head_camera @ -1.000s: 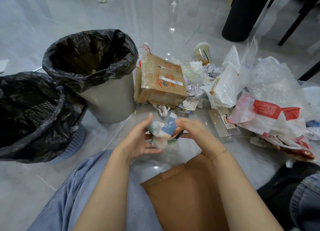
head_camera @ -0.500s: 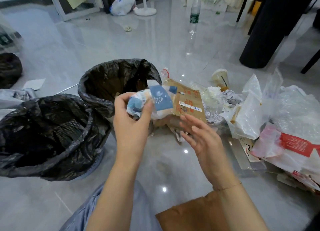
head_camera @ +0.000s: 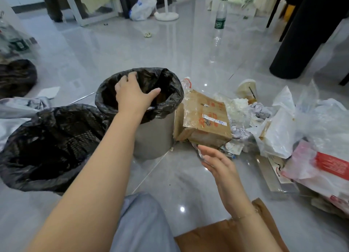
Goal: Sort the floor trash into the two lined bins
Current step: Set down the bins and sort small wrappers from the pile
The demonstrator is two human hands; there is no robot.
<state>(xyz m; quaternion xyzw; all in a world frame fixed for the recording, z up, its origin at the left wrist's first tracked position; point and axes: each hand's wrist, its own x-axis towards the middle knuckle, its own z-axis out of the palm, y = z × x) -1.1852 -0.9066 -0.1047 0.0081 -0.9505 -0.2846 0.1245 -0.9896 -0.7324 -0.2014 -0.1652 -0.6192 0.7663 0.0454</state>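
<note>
My left hand (head_camera: 133, 94) hovers palm down over the mouth of the grey round bin (head_camera: 154, 138) lined with a black bag, fingers spread and holding nothing. A second bin (head_camera: 47, 148) with a black liner stands to its left. My right hand (head_camera: 217, 161) floats open above the floor, just in front of a taped cardboard box (head_camera: 205, 119). The trash pile on the right holds crumpled paper (head_camera: 258, 110), white plastic bags (head_camera: 279, 132), a red and white bag (head_camera: 324, 166) and a plastic cup (head_camera: 247, 90).
A black pillar (head_camera: 302, 44) rises at the right rear. An upright clear bottle (head_camera: 220, 17) stands far back on the glossy grey floor. A brown paper sheet (head_camera: 217, 236) lies by my knees. A dark bag (head_camera: 17, 78) sits at the left edge.
My left hand carried the crumpled blue and white wrapper up over the grey bin and let it go; the hand is now empty. My right hand stayed low and open.
</note>
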